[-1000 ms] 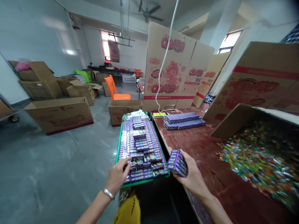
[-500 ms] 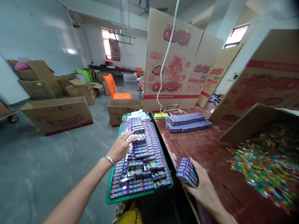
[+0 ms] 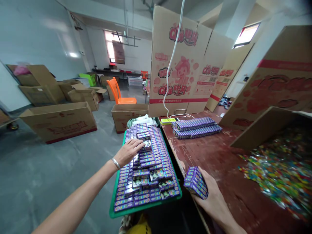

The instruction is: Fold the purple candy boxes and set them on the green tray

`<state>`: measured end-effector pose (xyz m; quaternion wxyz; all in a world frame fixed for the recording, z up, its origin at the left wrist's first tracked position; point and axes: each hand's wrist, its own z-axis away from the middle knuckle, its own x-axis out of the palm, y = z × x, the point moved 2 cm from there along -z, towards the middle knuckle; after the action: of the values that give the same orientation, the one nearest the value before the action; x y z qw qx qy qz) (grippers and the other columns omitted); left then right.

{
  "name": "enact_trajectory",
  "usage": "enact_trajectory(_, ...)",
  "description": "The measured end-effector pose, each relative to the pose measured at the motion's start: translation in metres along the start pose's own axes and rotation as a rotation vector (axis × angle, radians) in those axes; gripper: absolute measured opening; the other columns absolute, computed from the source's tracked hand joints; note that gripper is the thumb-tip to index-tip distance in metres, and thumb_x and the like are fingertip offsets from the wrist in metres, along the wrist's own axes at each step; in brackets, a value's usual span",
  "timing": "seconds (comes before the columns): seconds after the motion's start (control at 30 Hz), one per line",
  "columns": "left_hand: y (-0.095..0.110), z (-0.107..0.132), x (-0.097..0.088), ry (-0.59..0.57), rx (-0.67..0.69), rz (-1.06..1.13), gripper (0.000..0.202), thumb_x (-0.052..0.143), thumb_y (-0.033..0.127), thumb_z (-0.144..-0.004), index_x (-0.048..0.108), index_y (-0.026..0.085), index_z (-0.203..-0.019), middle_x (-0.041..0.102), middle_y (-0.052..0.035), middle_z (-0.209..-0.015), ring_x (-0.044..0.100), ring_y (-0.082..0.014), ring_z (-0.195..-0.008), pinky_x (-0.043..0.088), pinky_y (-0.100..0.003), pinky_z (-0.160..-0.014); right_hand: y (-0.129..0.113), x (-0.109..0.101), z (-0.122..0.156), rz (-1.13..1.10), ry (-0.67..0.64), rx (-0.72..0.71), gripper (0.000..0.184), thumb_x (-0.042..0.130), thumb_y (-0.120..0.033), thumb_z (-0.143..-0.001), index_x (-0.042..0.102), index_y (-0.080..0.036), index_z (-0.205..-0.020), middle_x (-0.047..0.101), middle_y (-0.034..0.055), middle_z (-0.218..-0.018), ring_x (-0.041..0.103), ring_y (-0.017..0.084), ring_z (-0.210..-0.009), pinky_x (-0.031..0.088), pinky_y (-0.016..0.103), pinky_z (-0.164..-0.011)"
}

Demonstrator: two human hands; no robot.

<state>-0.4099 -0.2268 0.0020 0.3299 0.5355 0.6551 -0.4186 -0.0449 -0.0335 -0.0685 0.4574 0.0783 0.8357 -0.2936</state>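
Observation:
My left hand [image 3: 129,151] reaches out over a green tray [image 3: 146,207] packed with several small purple boxes [image 3: 159,152]. Its fingers curl down onto the boxes heaped along the tray's middle, closing on one of them. My right hand [image 3: 211,200] rests at the near edge of the red-brown table [image 3: 207,156] and grips a small stack of purple boxes [image 3: 195,182]. Farther back on the table lie two long rows of the same purple boxes [image 3: 196,126].
Loose colourful wrapped candies [image 3: 275,169] spill from a tipped carton [image 3: 273,94] on the right. A tall printed carton [image 3: 180,65] stands behind the table, with a white cable [image 3: 173,55] and a yellow power strip [image 3: 166,121]. Cartons [image 3: 58,120] and an orange chair [image 3: 119,94] are on the floor to the left.
My left hand moved from the tray's near end up to its middle and curled onto the boxes. My right hand lowered with its stack to the table's edge.

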Motion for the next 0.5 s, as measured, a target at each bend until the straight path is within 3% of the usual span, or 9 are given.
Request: enact_trajectory(0.5,-0.0002,0.0008,0.0068,0.111,-0.013,-0.014,0.046,0.038,0.007,-0.089,0.048,0.016,-0.132,0.054,-0.0116,-0.133,0.047,-0.0247,-0.124,0.039,-0.044,-0.105,-0.0029,0.0025,-0.0019,-0.009,-0.002,-0.025,0.078,0.062,-0.032,-0.077,0.022,-0.022,-0.143,0.040,0.0108,-0.139,0.039,0.031,-0.128,0.038,0.051,-0.107)
